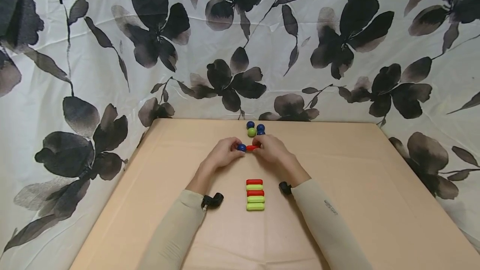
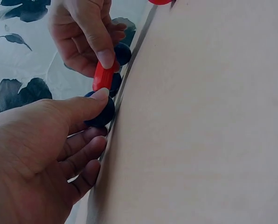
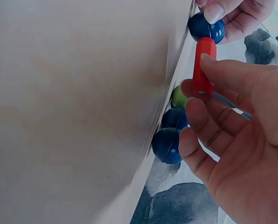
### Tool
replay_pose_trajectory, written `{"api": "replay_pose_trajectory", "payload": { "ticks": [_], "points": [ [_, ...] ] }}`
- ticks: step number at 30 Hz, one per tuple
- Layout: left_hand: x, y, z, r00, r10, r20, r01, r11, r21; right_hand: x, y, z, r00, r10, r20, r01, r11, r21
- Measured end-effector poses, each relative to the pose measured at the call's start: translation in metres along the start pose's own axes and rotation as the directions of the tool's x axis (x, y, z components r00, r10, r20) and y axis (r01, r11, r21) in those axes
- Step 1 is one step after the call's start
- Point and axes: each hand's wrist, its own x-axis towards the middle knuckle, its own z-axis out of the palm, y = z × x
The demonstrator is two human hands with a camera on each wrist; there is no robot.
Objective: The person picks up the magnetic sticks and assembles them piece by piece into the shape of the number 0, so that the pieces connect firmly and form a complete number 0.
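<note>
Between thumb and fingers my left hand (image 1: 223,152) pinches a dark blue ball (image 2: 100,111). My right hand (image 1: 273,148) pinches a short red stick (image 3: 205,65) with rounded edges, its thumb along one side. One end of the stick meets the ball, so the two form a line between my hands, as the right wrist view shows well. Just beyond them in the head view sit a green ball (image 1: 252,132) and several other blue balls (image 1: 250,124), one partly hidden behind my right fingers.
A column of red and green sticks (image 1: 255,195) lies nearer me, between my forearms. The tan table (image 1: 337,170) ends at a back edge close past the balls, against a floral cloth (image 1: 232,45). Black wrist cameras (image 1: 213,200) stick out from both sleeves.
</note>
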Motion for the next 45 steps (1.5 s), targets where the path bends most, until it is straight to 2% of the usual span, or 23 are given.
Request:
{"api": "replay_pose_trajectory", "payload": {
  "ticks": [11,17,22,27,35,45],
  "points": [
    [-0.002,0.004,-0.001,0.999,0.039,-0.007,-0.039,0.998,0.055,0.004,0.001,-0.001,1.0,0.014,0.026,-0.015,1.0,0.02],
    [-0.004,0.004,-0.001,0.999,0.048,-0.019,-0.047,0.997,0.06,0.0,0.006,-0.006,0.993,0.087,-0.08,-0.074,0.985,0.154],
    [-0.003,0.003,-0.001,0.999,0.048,-0.02,-0.047,0.997,0.066,0.0,0.018,-0.013,0.982,0.117,-0.147,-0.1,0.988,0.115],
    [-0.003,0.004,-0.002,0.999,0.04,-0.021,-0.039,0.997,0.06,0.002,0.026,-0.016,0.984,0.143,-0.108,-0.136,0.988,0.071],
    [-0.003,0.003,-0.002,0.999,0.04,-0.019,-0.039,0.997,0.064,0.002,0.031,-0.015,0.986,0.157,-0.05,-0.152,0.984,0.091],
    [-0.003,0.003,0.0,0.999,0.036,-0.029,-0.034,0.998,0.055,-0.004,0.034,-0.017,0.99,0.13,0.045,-0.137,0.969,0.205]
  ]
}}
